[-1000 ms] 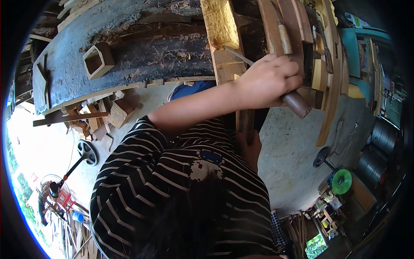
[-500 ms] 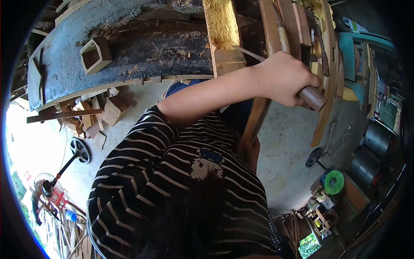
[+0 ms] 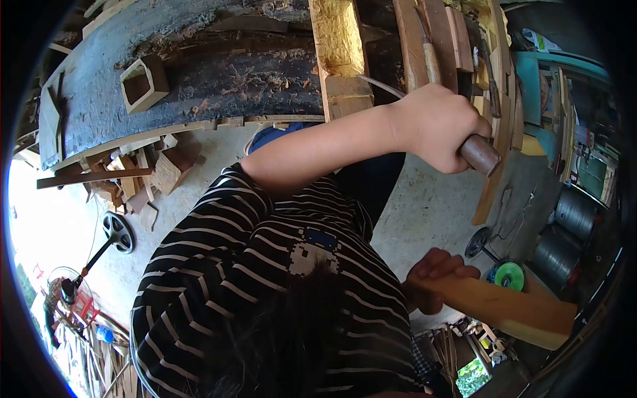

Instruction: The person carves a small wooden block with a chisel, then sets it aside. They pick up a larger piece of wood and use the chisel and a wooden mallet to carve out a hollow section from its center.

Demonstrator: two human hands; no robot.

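Observation:
My left hand is closed around the brown handle of a chisel. The thin metal blade points left, its tip at the near end of a rough yellow hollow in a wooden beam. Whether the tip touches the wood is hard to tell. My right hand, low on the right and apart from the chisel, grips a thick wooden club that extends to the right.
A dark workbench bears a hollow wooden box. Another wooden-handled tool lies among boards at right. Wood offcuts are piled below the bench at left. A fan stands at lower left.
My right hand has swung down and right with the wooden club, away from the beam and chisel. My left hand keeps its hold on the chisel, almost unmoved.

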